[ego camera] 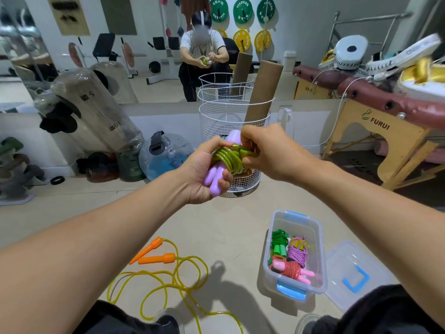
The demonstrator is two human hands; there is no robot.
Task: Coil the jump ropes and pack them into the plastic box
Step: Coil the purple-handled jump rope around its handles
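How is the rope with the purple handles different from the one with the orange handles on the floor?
The purple-handled rope is wound tight around its handles and held up in both hands, left hand and right hand; the orange-handled rope sprawls in loose loops on the floor, untouched. Purple's handles are bundled together; orange's lie bare, splayed. Both have yellow-green cords, and neither is in the plastic box.

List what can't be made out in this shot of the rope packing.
- Head view: the green cord's free end is hidden under the right hand's fingers.
- The purple handles' middle is covered by the left hand and cord.
- The yellow rope on the floor runs under the knees and off the bottom edge.
- Ropes lower in the box are covered by the top bundles.
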